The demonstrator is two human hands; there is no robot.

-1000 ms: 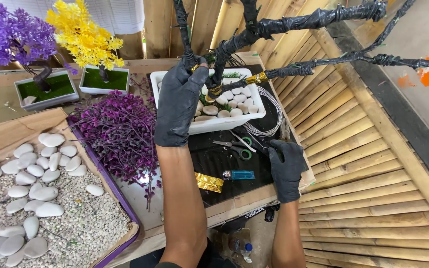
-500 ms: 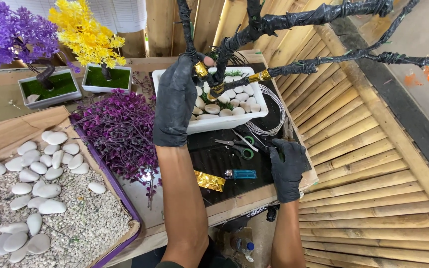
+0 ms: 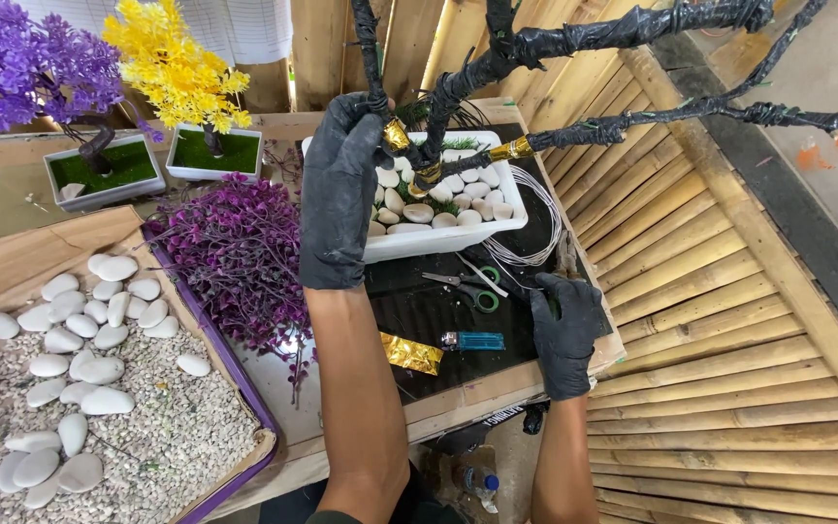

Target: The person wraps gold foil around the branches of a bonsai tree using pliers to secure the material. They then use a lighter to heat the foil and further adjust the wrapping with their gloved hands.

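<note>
While the black-wrapped tree (image 3: 497, 58) stands in the white planter (image 3: 438, 238), its lower trunk is gripped by the gloved left hand (image 3: 341, 189), whose fingers are closed around the stem just beside the gold bands (image 3: 396, 134). White pebbles (image 3: 438, 199) are packed around the foot of the tree inside the planter, which sits on the black mat (image 3: 429, 311) at the far side of the counter (image 3: 477, 393). The gloved right hand (image 3: 564, 330) is rested on the mat's right edge, fingers curled loosely; whether anything is pinched in it cannot be told. Green-handled scissors (image 3: 467, 286), a blue lighter (image 3: 477, 341) and a gold foil scrap (image 3: 411, 354) are laid on the mat between the two hands, and a coil of white wire (image 3: 535, 233) is seen beside the planter. Purple foliage (image 3: 240, 257) is piled to the left, next to a tray of gravel and white stones (image 3: 80, 388).
</note>
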